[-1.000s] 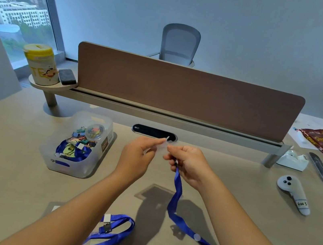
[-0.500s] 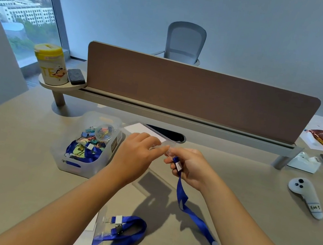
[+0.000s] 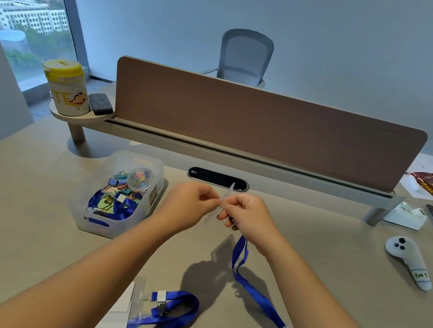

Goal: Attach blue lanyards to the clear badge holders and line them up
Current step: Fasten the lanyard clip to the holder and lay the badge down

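A wide beige desk (image 3: 17,217) lies under both hands, with a long brown divider panel (image 3: 265,132) beyond them. Left of the left hand (image 3: 189,205) sits a translucent plastic bin (image 3: 119,196) of clips and blue straps. Below the forearms lies a finished clear badge holder (image 3: 126,311) clipped to its blue lanyard (image 3: 174,316). From the right hand (image 3: 248,215) hangs another blue lanyard strap (image 3: 257,292) — trailing onto the desk. Between both hands' pinched fingertips, raised above the desk, stands a small clear badge holder (image 3: 221,204), seen edge-on.
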A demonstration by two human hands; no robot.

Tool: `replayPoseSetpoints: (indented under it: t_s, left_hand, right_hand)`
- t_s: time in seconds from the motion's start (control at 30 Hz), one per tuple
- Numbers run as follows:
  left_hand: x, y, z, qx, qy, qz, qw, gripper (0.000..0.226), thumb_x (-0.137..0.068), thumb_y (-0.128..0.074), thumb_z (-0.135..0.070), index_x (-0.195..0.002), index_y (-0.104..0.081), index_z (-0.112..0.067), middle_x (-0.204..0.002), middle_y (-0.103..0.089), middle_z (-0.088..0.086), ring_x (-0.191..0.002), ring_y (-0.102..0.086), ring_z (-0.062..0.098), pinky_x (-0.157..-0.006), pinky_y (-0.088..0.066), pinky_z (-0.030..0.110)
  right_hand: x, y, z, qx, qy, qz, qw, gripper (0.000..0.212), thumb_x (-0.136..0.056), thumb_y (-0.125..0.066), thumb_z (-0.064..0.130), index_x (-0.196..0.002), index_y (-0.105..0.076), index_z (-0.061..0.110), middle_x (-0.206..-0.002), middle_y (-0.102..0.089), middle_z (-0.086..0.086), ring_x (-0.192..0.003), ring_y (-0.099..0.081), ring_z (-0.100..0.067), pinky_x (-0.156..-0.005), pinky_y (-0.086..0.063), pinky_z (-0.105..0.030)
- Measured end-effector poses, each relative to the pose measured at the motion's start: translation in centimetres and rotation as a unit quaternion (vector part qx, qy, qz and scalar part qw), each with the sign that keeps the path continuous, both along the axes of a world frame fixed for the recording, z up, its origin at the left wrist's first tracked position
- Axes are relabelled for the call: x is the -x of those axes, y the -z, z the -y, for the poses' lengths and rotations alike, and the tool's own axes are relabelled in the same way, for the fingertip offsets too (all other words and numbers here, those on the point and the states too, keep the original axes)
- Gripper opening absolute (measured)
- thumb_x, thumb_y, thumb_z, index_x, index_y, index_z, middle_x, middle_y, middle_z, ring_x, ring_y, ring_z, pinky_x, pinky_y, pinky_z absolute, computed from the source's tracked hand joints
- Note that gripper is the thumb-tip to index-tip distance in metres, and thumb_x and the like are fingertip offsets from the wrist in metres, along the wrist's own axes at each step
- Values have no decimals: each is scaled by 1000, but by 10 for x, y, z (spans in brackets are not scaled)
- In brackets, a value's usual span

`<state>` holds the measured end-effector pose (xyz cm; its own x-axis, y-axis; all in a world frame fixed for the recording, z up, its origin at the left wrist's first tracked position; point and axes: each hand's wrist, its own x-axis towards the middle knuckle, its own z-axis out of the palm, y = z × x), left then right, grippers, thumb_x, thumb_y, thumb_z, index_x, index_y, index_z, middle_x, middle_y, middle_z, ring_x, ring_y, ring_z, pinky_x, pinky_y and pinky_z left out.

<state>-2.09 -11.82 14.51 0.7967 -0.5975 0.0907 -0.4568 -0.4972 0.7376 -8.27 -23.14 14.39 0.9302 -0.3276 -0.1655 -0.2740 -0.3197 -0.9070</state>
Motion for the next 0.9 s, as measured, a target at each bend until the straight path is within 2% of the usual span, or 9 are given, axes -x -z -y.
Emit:
replayPoseSetpoints:
  t_s: [0.1, 0.23, 0.33, 0.4, 0.57, 0.67, 0.77, 0.9]
  left_hand:
    - [-3, -4, 5, -62, 3, 10, 998, 24, -89, -53, -21, -102, -65, -6, -101, -69, 13, -83, -56, 15, -80, -48, 30]
    - [-6, -12, 9, -143, 11, 35, 989, 25, -89, -53, -24, -101, -66, -7, -99, -69, 13, -79, -57, 18, -77, -50, 31]
    - [-8, -16, 9, -171, 13, 52, 984, 25, -89, -53, -26, -101, -65, -8, -97, -69, 11, -77, -55, 18, -77, -50, 32]
    - [-8, -17, 8, -173, 16, 50, 984, 24, -88, -53, -26, -100, -65, -8, -91, -65, 10, -78, -55, 17, -79, -51, 32]
    - [-8, -18, 6, -139, 16, 50, 989, 17, -86, -55, -23, -89, -62, -8, -80, -58, 6, -76, -54, 19, -74, -50, 34]
    - [-9, -15, 6, -128, 17, 55, 990, 12, -85, -55, -22, -79, -55, -13, -78, -57, 6, -74, -53, 20, -69, -50, 34]
    - [-10, -12, 6, -109, 20, 58, 992, 13, -85, -54, -21, -75, -51, -13, -72, -54, 5, -71, -50, 20, -61, -42, 27]
    - [-13, -5, 6, -70, 25, 44, 996, 23, -85, -55, -21, -64, -46, -20, -60, -45, -3, -65, -47, 17, -64, -42, 30]
  right_hand:
    - [0, 0, 0, 62, -13, 5, 998, 17, -94, -44, 15, -97, -59, 7, -69, -56, 7, -61, -50, -6, -61, -42, -17]
    - [1, -1, -2, 120, -27, 6, 992, 16, -95, -41, 15, -86, -55, 13, -72, -57, 4, -63, -49, -6, -64, -43, -21]
    - [1, 0, -3, 158, -34, 11, 987, 18, -95, -40, 14, -83, -54, 13, -79, -57, -1, -63, -47, -6, -63, -41, -21]
    - [2, -1, -3, 168, -42, 16, 985, 19, -95, -39, 13, -80, -52, 14, -73, -54, 3, -61, -45, -4, -58, -39, -17]
    - [0, -1, -4, 168, -47, 34, 984, 31, -94, -40, 14, -65, -43, 26, -65, -48, 8, -58, -42, -4, -55, -35, -17]
    - [-1, 0, -4, 167, -48, 37, 984, 31, -94, -40, 14, -65, -43, 25, -65, -47, 8, -58, -41, -5, -54, -35, -17]
    - [-3, 1, -5, 162, -46, 43, 985, 20, -94, -40, 14, -76, -49, 16, -65, -46, 9, -59, -42, -5, -56, -36, -19]
    - [-6, 3, -2, 148, -45, 48, 987, 29, -94, -40, 13, -68, -46, 25, -65, -48, 8, -61, -44, -6, -60, -39, -20]
